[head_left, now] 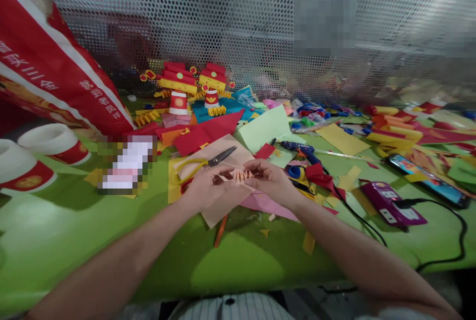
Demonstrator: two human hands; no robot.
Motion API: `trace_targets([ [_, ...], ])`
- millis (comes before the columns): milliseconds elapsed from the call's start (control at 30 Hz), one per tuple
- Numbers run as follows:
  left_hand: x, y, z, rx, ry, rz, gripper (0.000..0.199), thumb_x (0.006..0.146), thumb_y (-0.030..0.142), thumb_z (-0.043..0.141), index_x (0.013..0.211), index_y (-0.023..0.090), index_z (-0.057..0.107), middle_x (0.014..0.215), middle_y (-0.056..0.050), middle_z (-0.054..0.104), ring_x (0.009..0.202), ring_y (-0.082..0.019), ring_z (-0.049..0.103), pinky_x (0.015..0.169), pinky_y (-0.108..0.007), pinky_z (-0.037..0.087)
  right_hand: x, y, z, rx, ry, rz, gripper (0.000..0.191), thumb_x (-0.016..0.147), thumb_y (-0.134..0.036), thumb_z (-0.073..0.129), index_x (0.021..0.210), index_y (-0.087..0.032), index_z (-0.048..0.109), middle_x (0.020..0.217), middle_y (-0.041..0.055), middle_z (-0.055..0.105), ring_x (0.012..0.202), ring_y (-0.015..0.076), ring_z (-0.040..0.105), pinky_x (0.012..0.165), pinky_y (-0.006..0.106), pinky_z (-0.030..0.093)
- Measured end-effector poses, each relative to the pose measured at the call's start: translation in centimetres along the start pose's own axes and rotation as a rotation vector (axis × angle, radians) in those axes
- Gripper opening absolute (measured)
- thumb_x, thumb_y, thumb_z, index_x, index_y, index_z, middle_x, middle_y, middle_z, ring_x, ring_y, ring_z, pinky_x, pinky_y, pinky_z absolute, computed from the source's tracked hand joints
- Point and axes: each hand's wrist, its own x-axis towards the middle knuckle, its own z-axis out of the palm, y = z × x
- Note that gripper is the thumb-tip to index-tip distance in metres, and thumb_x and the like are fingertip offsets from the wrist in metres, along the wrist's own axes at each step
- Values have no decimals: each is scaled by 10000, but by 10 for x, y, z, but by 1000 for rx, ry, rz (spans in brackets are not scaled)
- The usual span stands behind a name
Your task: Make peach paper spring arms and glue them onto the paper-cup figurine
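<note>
Between my two hands, near the middle of the view, is a small pleated strip of light orange paper [242, 176]. My left hand [211, 186] pinches its left end, and my right hand [271, 181] has its fingers closed on the right end. Beneath them lies a beige paper sheet [223, 208]. Scissors with yellow handles [208, 161] rest on the sheet just beyond my left hand. A pink sheet [273, 204] shows under my right hand.
Paper cups [55, 144] and a phone-like pixelated item [128, 163] lie left. Two paper figures [179, 101] stand behind. A glue gun [297, 147], a purple power box [394, 204] with a black cable and a phone [427, 178] lie right, among paper scraps on the green table [167, 270].
</note>
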Motion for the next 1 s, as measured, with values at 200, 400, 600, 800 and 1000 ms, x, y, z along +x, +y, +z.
trace_targets([
  [200,-1,1,2,41,-1,34,220,694,253,623,906,209,660,996,-39,685,870,-186,626,746,-276,492,-1,0,1,-15,-15,-15,320,597,-267,718,877,-199,578,821,10,598,753,129,554,724,301,457],
  [400,-1,0,1,75,29,20,137,687,274,621,804,209,650,880,-24,693,797,-176,621,726,-285,500,1,5,0,-28,-25,-38,327,603,-277,719,889,-201,580,845,14,607,757,128,557,718,299,457],
  [600,-1,-1,1,56,6,14,176,688,273,625,848,200,634,898,-27,683,737,-149,613,664,-255,496,0,5,0,-20,-19,-34,317,603,-268,715,884,-202,584,845,12,608,757,127,555,714,293,451],
  [800,-2,-1,2,55,2,39,179,697,274,621,859,198,619,922,-35,673,747,-150,612,672,-264,489,-2,4,5,-28,-18,-31,321,597,-253,715,887,-194,590,870,20,616,768,131,563,729,300,456],
  [1000,-1,-1,1,76,12,38,156,692,294,625,813,197,617,831,-27,670,719,-153,607,650,-263,484,-1,2,5,-28,-20,-46,334,594,-301,728,877,-198,583,853,25,612,758,138,566,709,299,467],
])
